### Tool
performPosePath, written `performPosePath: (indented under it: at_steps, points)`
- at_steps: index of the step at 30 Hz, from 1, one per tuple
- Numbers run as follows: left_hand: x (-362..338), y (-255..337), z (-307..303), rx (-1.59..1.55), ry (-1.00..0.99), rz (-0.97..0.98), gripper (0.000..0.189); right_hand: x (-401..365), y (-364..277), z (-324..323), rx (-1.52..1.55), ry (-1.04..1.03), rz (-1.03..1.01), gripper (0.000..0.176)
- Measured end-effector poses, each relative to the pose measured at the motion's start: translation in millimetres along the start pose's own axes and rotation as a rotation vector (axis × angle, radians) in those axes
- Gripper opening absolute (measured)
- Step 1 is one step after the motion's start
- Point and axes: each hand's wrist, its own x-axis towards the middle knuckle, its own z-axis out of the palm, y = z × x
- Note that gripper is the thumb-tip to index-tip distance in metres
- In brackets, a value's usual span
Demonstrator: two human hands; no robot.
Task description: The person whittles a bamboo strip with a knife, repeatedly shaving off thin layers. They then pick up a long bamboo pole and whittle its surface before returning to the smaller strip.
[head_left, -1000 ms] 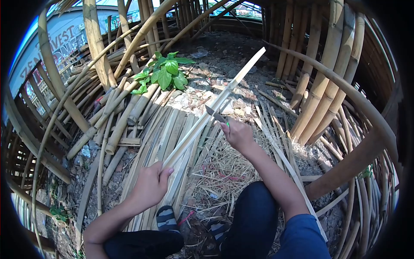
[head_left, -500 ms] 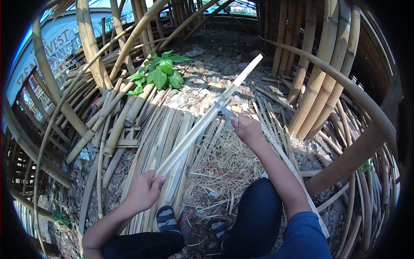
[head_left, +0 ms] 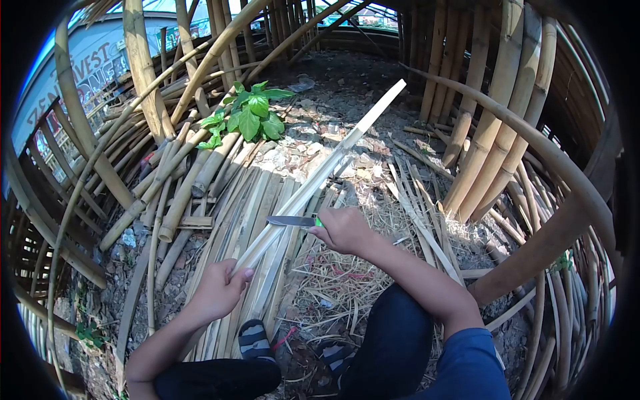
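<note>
A long pale bamboo strip (head_left: pixel 327 170) slants from the lower left up to the upper right. My left hand (head_left: pixel 219 289) is closed round its near end, thumb on top. My right hand (head_left: pixel 343 230) is wrapped round the green handle of a knife (head_left: pixel 293 221). The dark blade points left and lies across the strip, a short way above my left hand. Below the strip, many split bamboo strips (head_left: pixel 247 207) lie side by side on the ground.
Pale shavings (head_left: pixel 347 280) cover the ground before my knees. A green leafy plant (head_left: pixel 249 123) grows ahead, beside stacked poles (head_left: pixel 217 163). Upright bamboo poles (head_left: pixel 493 127) stand at right, where a curved pole (head_left: pixel 533 130) reaches across. Sandalled feet (head_left: pixel 255 340) show below.
My right hand and the knife have moved down and left along the strip, closer to my left hand. The blade now lies more level. My left hand has barely shifted.
</note>
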Motion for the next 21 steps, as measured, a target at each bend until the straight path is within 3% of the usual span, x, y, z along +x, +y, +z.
performPosePath:
  at_steps: [2,3,6,7,9,14,17,20,21]
  points:
    - [0.2,-2.1,-1.9,0.002,-0.003,0.012,0.022,7.6,24.7,-7.8,-0.290,0.126,-0.207,0.052]
    - [-4.6,-4.7,-0.9,-0.004,-0.013,0.014,0.022,-0.7,42.6,-10.2,-0.282,0.120,-0.200,0.052]
    - [-5.0,-4.6,-10.1,-0.042,-0.053,-0.097,0.023,-4.2,106.6,-30.3,-0.384,0.212,0.927,0.061]
    - [-3.8,-3.8,-9.5,-0.132,-0.042,-0.124,0.023,-3.1,106.4,-28.5,-0.386,0.222,0.914,0.061]
    - [0.9,-2.1,-12.5,-0.139,-0.043,-0.143,0.023,-23.2,92.4,-17.1,-0.222,0.150,1.073,0.065]
    - [8.3,-0.8,-9.0,-0.184,-0.064,-0.203,0.025,-13.6,77.5,-24.3,-0.083,0.297,0.978,0.068]
    - [15.5,-6.5,-5.1,-0.220,-0.081,-0.205,0.022,-3.1,52.7,-21.1,0.075,0.344,0.760,0.061]
    - [22.7,-2.5,-5.4,-0.256,-0.093,-0.198,0.036,16.8,10.4,-40.4,0.166,0.232,0.696,0.054]
    - [24.7,0.4,-5.3,-0.321,-0.117,-0.213,0.049,23.2,-2.6,-43.7,0.150,0.228,0.631,0.046]
